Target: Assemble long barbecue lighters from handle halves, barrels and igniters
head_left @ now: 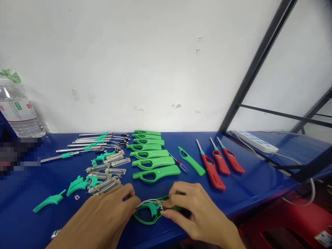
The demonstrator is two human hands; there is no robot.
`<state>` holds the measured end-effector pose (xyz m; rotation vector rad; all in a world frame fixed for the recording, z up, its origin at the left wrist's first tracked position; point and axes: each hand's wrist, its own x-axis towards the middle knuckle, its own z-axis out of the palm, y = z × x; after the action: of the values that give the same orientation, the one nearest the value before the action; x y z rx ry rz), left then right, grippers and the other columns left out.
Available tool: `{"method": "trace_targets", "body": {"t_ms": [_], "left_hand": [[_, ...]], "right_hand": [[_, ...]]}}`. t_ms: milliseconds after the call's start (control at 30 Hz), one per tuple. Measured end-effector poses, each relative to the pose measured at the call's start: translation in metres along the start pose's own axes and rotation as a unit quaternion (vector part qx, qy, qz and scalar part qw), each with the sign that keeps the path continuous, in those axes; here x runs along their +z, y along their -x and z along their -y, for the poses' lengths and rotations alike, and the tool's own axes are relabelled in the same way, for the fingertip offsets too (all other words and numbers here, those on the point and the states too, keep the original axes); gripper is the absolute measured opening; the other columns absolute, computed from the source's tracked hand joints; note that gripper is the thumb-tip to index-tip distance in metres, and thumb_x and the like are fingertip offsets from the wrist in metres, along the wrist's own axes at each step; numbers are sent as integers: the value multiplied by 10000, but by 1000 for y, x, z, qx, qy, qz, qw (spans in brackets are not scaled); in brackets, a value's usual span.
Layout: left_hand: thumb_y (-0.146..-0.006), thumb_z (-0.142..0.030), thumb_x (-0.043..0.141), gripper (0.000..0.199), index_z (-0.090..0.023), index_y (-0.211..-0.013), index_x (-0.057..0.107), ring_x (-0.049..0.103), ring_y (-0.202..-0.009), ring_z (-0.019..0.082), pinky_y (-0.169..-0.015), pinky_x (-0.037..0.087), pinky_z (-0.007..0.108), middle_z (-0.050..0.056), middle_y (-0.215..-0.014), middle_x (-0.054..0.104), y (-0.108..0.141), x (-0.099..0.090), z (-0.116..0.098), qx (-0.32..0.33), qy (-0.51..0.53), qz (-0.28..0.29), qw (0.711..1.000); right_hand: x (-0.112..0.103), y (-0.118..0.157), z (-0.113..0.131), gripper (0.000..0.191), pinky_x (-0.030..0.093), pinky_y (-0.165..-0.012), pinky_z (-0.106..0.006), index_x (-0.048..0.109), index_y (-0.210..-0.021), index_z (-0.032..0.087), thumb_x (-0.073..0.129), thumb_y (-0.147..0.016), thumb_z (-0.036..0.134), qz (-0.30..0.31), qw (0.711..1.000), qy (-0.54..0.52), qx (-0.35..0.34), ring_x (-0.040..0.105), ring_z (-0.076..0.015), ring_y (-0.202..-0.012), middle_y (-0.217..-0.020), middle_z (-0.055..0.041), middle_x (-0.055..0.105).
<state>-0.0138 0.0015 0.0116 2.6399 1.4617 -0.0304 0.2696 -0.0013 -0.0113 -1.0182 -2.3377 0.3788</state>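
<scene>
A green lighter shell (145, 220) lies near the table's front edge, its open inner side up. A teal trigger (152, 209) and white wires (151, 200) sit inside it. My left hand (116, 204) is closed at the shell's left end, thumb and forefinger pinched; part of that end is hidden. From the right, my right hand (193, 204) closes round the shell's handle, with thumb and fingertips at the wires beside the trigger. The fingers cover most of the handle and what is in it.
Behind my hands are green shells (155, 173), a screwdriver (183, 167) and red lighters (214, 174). Clear fuel tanks (105, 185), metal nozzle rods (85, 149) and loose teal triggers (50, 200) lie left. A power strip (255, 141) lies right; a water bottle (22, 117) stands far left.
</scene>
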Motion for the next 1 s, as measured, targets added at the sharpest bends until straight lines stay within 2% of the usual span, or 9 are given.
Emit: {"method": "trace_targets", "body": {"t_ms": [67,233,367,433,600,867,1000], "left_hand": [[-994,-52,390,540,-340,-1155,817,808,-1031,280,-772,550,344,53,-1184,789,0,-1,1,-2,1,10,1000],[-1003,-16,371,593,-333,-1221,823,792,-1075,299,-843,573,376,60,-1232,784,-3,-10,-5,-28,7,47,998],[-1025,-11,347,597,-319,-1241,811,762,-1151,318,-966,576,441,78,-1283,759,-1,-10,-6,-36,31,70,996],[-1020,1,338,599,-300,-1229,812,756,-1159,321,-979,568,445,91,-1280,753,1,-8,-4,-36,38,72,996],[-966,31,368,582,-284,-1157,819,759,-1068,278,-916,527,382,81,-1199,759,3,-1,2,-25,83,36,996],[-990,-93,492,382,-285,-982,822,740,-895,203,-798,501,289,33,-1025,795,1,14,22,30,136,-61,988],[-1016,-68,470,413,-264,-930,823,755,-878,196,-772,492,283,30,-993,812,-1,6,15,20,136,-51,989]], "right_hand": [[-1,0,1,149,405,-759,-305,797,-1024,253,722,-1128,328,-4,1000,-9,5,712,-160,-856,-994,11,771],[0,-1,0,188,449,-774,-285,760,-999,236,657,-1150,277,-25,998,-55,31,708,-162,-823,-931,12,779],[2,-2,-1,86,472,-796,-270,777,-1139,253,699,-1141,288,-22,997,-59,51,723,-162,-846,-945,22,782],[2,-3,-1,90,476,-775,-261,790,-1174,255,714,-1138,287,-24,997,-51,44,723,-156,-830,-940,24,780],[3,-4,-3,167,491,-787,-254,812,-1099,252,667,-1171,297,-26,999,-42,21,746,-151,-851,-977,15,807],[2,-5,-4,276,517,-809,-262,818,-1093,253,600,-1207,378,-31,999,-36,11,773,-161,-881,-1001,1,832],[3,-5,-4,304,519,-807,-266,817,-1096,254,582,-1213,407,-32,999,-31,9,773,-161,-874,-995,1,832]]}}
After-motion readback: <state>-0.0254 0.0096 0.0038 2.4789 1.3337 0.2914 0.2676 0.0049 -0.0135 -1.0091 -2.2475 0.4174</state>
